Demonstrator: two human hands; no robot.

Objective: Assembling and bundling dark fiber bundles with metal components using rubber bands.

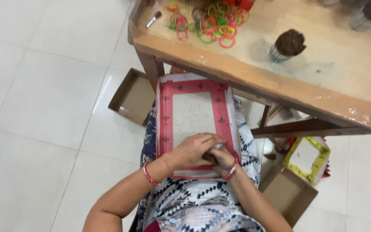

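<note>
A red-rimmed tray [165,116] of pale powder rests on the person's lap, below the table [245,73]. At its 6 o'clock edge the left hand [192,150] curls over a small bundle [216,148], fingers closed; at 5 o'clock the right hand [224,160] grips it from beneath. The bundle is mostly hidden, probably thin sticks: light, brittle, best held mid-length. Rubber bands [213,21] lie at 12.
</note>
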